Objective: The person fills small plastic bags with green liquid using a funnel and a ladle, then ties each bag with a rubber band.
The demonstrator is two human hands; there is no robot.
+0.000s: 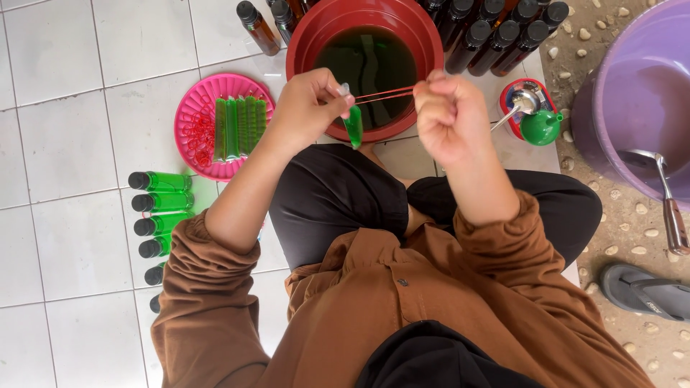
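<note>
Pouch: as it hangs from the left hand (310, 102), the pouch (353, 123) looks soft, light, slippery; best held at its neck, over the basin (309, 43).
Band: band (384, 93) stretched thin.
Right hand: right hand (447, 115) pinches the band.
Tray: tray (188, 118) holds filled pouches.

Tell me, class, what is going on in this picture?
A seated person's left hand pinches the top of a small green-filled plastic pouch, while the right hand pulls a red rubber band taut from it. This happens over a red basin of dark liquid. A pink tray holds more filled pouches, and green bottles lie on the tiled floor.
</note>
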